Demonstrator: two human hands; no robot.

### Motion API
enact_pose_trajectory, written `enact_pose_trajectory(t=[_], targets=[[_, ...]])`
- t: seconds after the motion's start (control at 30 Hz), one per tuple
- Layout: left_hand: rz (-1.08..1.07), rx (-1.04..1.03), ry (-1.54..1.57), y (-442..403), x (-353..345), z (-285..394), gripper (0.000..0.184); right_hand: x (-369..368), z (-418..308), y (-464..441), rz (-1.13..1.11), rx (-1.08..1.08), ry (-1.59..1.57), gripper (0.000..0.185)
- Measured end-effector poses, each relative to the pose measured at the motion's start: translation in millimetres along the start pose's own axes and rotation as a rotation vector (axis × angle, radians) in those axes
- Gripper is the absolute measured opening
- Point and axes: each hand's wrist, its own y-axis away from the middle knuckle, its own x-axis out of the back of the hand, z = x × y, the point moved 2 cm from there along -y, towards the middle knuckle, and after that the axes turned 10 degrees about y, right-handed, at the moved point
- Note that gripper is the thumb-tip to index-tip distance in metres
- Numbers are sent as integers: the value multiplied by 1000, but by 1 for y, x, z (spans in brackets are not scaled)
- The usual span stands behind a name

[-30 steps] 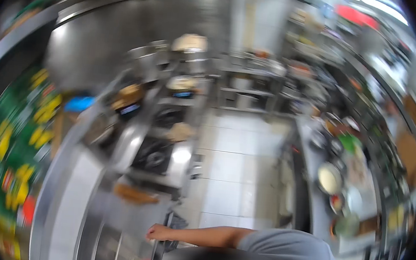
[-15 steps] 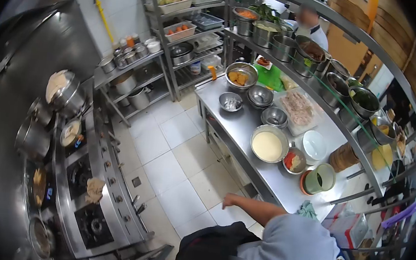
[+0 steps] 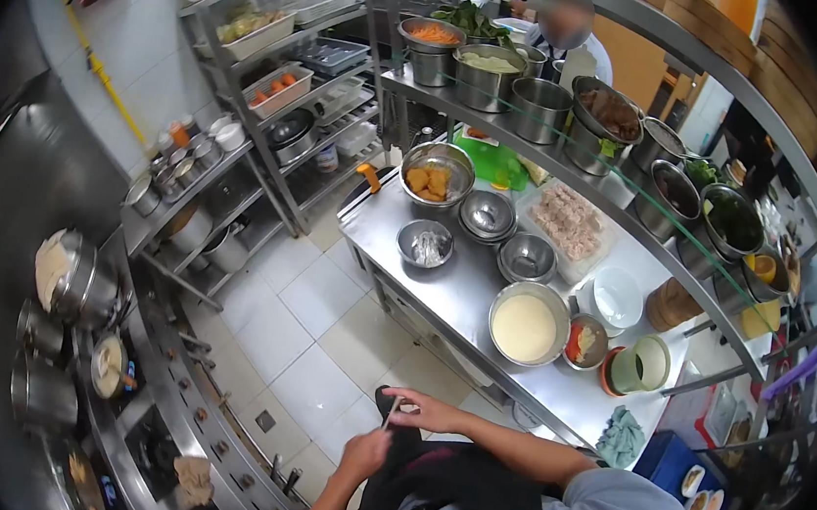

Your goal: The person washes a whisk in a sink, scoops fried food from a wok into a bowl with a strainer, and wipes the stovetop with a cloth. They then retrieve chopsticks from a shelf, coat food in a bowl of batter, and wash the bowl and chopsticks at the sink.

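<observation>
My left hand (image 3: pixel 365 454) is closed round the lower part of a thin, stick-like object (image 3: pixel 392 411), too small to identify. Thumb and fingers of my right hand (image 3: pixel 423 411) are bent around its upper end. Both hands are close together in front of my dark apron (image 3: pixel 417 472), above the tiled floor. To their right is the steel worktable (image 3: pixel 463 305), bearing a bowl of pale yellow liquid (image 3: pixel 524 325), a bowl of red and pale food (image 3: pixel 585 343) and a green container (image 3: pixel 641 364).
A stove (image 3: pixel 214 433) with pans runs along the left. Steel racks (image 3: pixel 289 170) stand at the back. A raised shelf (image 3: pixel 556 151) above the worktable carries several pots. Another person (image 3: pixel 586 46) is behind it. A green cloth (image 3: pixel 620 438) lies at the table's near corner.
The view has swung from the stove toward the worktable. My left hand, out of sight half a second ago, has come in beside my right hand, and the thin object now shows between them.
</observation>
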Motion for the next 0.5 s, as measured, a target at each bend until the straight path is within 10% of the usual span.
enact_pose_trajectory(t=[0.2,0.5], targets=[[-582,-138,63,-227,76,32,35,87,22,-93,697,-235,-743,22],[-160,-589,-434,-485,48,44,23,153,74,-224,1505,-532,-733,24]])
